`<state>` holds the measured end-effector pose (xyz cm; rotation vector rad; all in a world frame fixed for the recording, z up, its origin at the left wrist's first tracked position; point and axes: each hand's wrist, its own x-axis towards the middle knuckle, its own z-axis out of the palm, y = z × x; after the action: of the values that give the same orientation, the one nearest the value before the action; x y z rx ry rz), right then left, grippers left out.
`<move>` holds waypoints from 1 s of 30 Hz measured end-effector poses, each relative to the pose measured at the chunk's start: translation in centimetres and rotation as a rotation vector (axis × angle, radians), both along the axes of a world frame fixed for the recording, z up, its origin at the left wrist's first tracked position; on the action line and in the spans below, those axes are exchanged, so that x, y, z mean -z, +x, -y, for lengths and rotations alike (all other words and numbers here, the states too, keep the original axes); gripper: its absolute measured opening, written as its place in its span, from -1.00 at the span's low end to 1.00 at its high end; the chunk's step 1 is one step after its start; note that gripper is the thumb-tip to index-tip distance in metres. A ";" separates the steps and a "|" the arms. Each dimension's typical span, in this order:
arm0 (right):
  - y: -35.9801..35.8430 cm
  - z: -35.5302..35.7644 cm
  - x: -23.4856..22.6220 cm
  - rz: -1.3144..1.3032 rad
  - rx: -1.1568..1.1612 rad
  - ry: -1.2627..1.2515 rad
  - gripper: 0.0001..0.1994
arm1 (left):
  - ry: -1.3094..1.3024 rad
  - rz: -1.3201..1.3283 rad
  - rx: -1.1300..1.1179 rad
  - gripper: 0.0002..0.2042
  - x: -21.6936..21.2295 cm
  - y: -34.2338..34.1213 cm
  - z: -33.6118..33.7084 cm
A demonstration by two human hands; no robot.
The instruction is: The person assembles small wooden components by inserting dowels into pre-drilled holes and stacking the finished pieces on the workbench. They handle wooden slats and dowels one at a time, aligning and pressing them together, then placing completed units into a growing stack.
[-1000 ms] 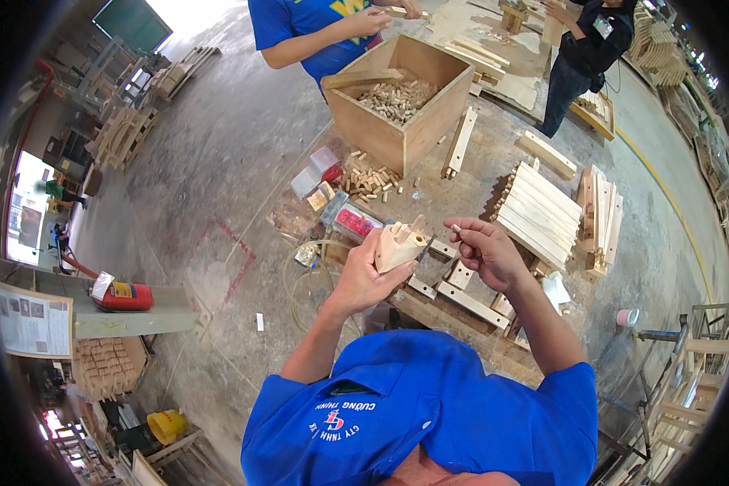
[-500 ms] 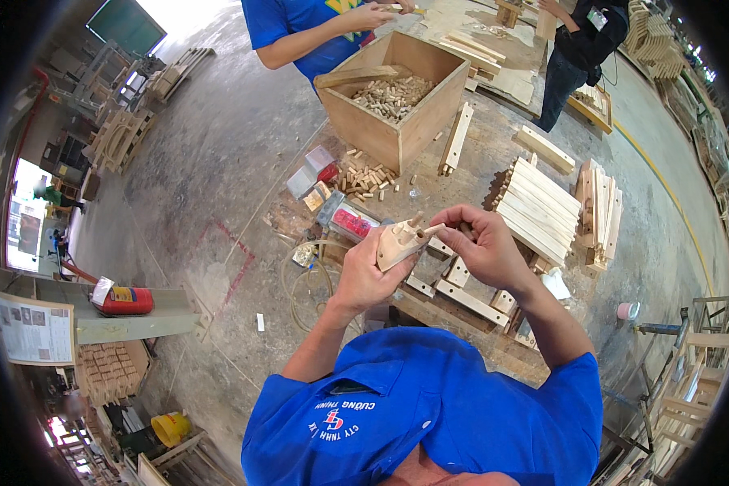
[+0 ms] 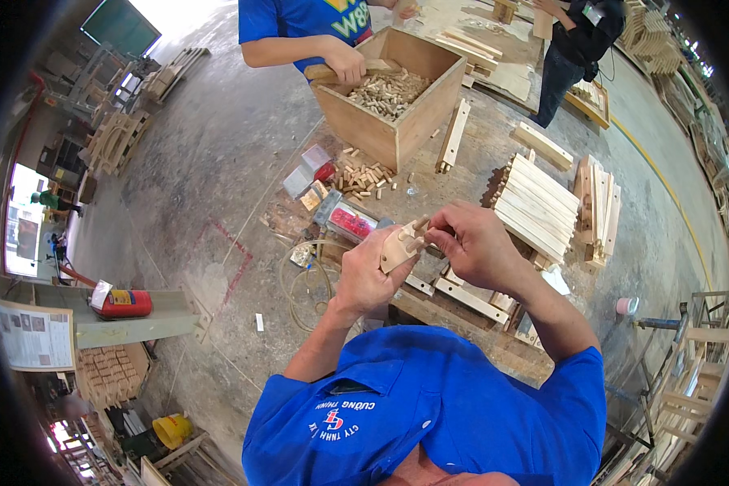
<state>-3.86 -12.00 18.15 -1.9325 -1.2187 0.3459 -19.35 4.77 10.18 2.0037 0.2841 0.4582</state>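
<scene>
Ahead of me an open wooden box stands on the worktop, squarish, pale brown. Nearer, a clear packet with red contents lies beside small white and red cartons. Far to my left hangs a white printed sheet; a dark green board stands further off.

Bright even daylight from top-left doorway, soft shadows, sharp centre, strong fisheye bending, black vignette at rim.

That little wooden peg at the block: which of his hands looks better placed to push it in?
Probably the right hand: its fingertips already pinch the peg against the wooden block. The left hand grips the block from below, steadying it.
</scene>
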 end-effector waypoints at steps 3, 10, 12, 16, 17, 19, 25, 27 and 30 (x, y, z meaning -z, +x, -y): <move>-0.5 0.0 0.1 0.009 0.023 -0.021 -0.89 | -0.002 -0.008 0.001 -0.50 0.2 0.0 0.2; -0.9 -0.3 0.1 -0.160 0.130 0.053 -0.78 | -0.098 0.008 -0.024 -0.53 0.1 0.4 0.0; -0.5 0.6 2.0 -0.450 0.228 0.100 -0.81 | -0.121 0.115 -0.062 -0.54 0.5 0.6 -0.7; 1.4 3.9 10.4 -1.256 0.466 0.331 -0.86 | -0.494 0.259 -0.183 -0.63 2.5 1.2 -2.9; 1.3 4.6 12.4 -1.393 0.496 0.335 -0.85 | -0.699 0.270 -0.212 -0.66 2.6 1.5 -3.4; 0.9 5.6 15.1 -1.665 0.560 0.331 -0.79 | -0.982 0.301 -0.283 -0.73 2.8 2.2 -4.6; -2.1 5.3 13.1 -1.491 0.394 0.377 -0.82 | -1.542 0.418 -0.458 -0.70 5.1 1.8 -9.3; -2.9 4.6 11.8 -1.390 0.338 0.384 -0.82 | -1.593 0.476 -0.478 -0.68 6.2 1.6 -10.0; -3.5 3.9 10.7 -1.337 0.237 0.332 -0.80 | -1.685 0.491 -0.563 -0.66 7.4 1.3 -10.6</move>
<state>-7.41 -15.94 7.43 -1.0812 -0.1282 1.0050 -18.03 15.33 2.81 0.1316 0.6314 0.6828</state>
